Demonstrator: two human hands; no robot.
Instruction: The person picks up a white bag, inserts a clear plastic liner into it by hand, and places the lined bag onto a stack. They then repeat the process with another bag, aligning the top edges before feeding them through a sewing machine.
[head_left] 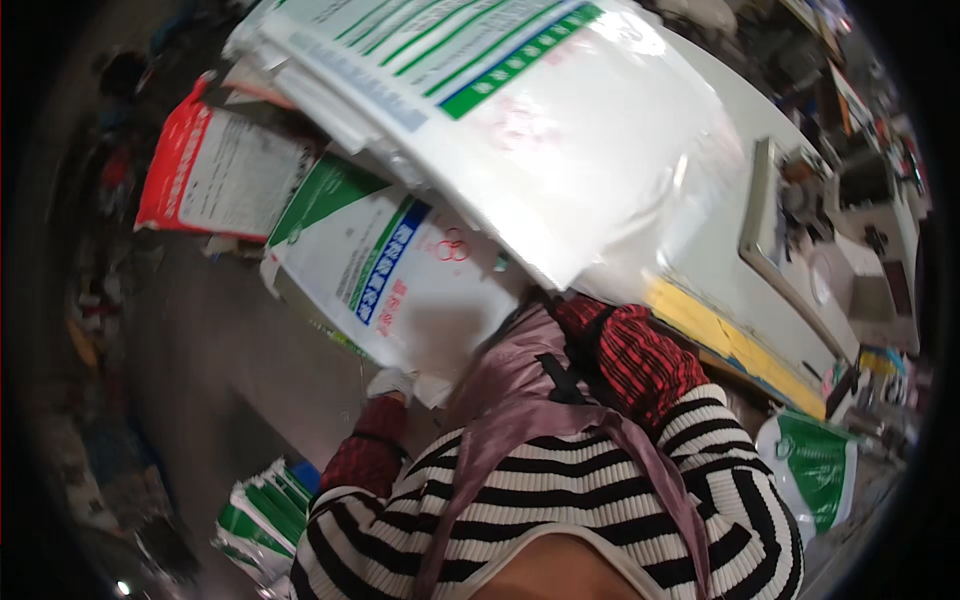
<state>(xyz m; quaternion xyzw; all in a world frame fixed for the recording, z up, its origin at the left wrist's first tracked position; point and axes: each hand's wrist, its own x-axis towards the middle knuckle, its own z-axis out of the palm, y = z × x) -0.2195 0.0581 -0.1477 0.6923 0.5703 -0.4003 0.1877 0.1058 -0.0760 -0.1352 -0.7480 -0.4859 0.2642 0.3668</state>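
Head view: left hand, white-gloved, grips the lower edge of the white printed sacks heaped above the sewing machine. Right hand hidden; grip unknown. Risk: the overhanging stack may slide off.

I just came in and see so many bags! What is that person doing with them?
The person is handling a stack of big white sacks with green and blue print. The left hand, in a light glove, touches the lower edge of one white sack. The right hand is hidden under the stack, so its grip cannot be told. The stack lies partly over a pale machine. A red and white sack lies further off, and more green and white sacks sit on the floor.
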